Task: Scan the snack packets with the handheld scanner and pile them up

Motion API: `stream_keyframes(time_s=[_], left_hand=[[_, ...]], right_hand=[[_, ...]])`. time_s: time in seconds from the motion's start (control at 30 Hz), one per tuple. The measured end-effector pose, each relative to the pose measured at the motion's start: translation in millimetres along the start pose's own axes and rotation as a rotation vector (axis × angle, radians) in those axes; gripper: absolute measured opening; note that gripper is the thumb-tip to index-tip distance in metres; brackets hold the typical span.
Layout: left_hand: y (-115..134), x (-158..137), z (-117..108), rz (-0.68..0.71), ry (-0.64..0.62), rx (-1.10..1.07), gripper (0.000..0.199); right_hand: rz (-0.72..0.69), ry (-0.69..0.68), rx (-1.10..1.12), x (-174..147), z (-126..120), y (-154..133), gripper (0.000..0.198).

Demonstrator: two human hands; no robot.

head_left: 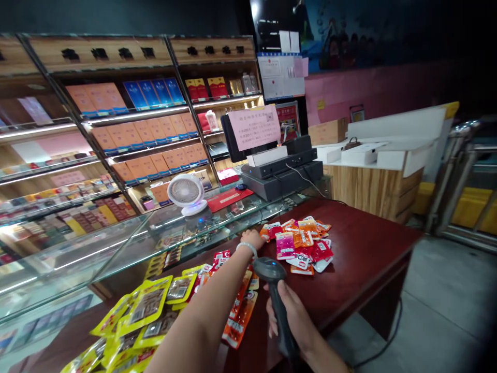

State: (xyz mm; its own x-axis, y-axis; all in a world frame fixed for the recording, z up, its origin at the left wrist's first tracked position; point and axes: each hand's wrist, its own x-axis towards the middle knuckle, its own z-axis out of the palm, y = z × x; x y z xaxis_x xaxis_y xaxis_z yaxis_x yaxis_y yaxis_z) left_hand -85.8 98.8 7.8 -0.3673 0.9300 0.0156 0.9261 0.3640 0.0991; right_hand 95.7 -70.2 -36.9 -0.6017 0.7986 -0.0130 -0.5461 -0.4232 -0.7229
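A black barcode scanner [280,305] stands upright in my right hand [297,318], its head tilted over the table and a small blue light on top. My left hand [253,239], with a pale bracelet at the wrist, reaches across to the far pile of small snack packets [303,239]. Its fingers close on the edge of a red snack packet [273,229] at the pile's left side. Under my left forearm lie more red and orange packets [239,321], partly hidden. Yellow-edged snack bags [145,305] with dark contents are heaped at the near left.
Everything lies on a dark red wooden table [361,238]. A glass display counter [116,243] runs behind it, carrying a white fan [187,192], a red folder [229,199] and a cash register [281,171]. Shelves of boxes [149,132] stand behind. A cable [382,347] trails on the floor.
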Motion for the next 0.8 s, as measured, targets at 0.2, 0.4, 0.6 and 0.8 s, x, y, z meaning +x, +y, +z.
stream_keyframes(time_s=[0.2, 0.4, 0.6, 0.8], left_hand=[[-2.4, 6.7, 9.6, 0.017, -0.003, -0.098, 0.067], [-4.1, 0.1, 13.1, 0.004, -0.038, -0.419, 0.046], [-20.4, -30.2, 10.4, 0.099, -0.084, -0.684, 0.032], [-56.0, -79.5, -4.7, 0.156, 0.007, -1.114, 0.040]], right_hand=[[0.007, 0.002, 0.047, 0.1, 0.8, -0.5, 0.059], [0.004, -0.007, 0.041, -0.9, 0.0, -2.6, 0.059], [-0.026, 0.004, 0.011, -4.7, 0.3, -3.5, 0.058], [-0.034, -0.003, 0.005, -4.7, 0.7, -2.0, 0.057]])
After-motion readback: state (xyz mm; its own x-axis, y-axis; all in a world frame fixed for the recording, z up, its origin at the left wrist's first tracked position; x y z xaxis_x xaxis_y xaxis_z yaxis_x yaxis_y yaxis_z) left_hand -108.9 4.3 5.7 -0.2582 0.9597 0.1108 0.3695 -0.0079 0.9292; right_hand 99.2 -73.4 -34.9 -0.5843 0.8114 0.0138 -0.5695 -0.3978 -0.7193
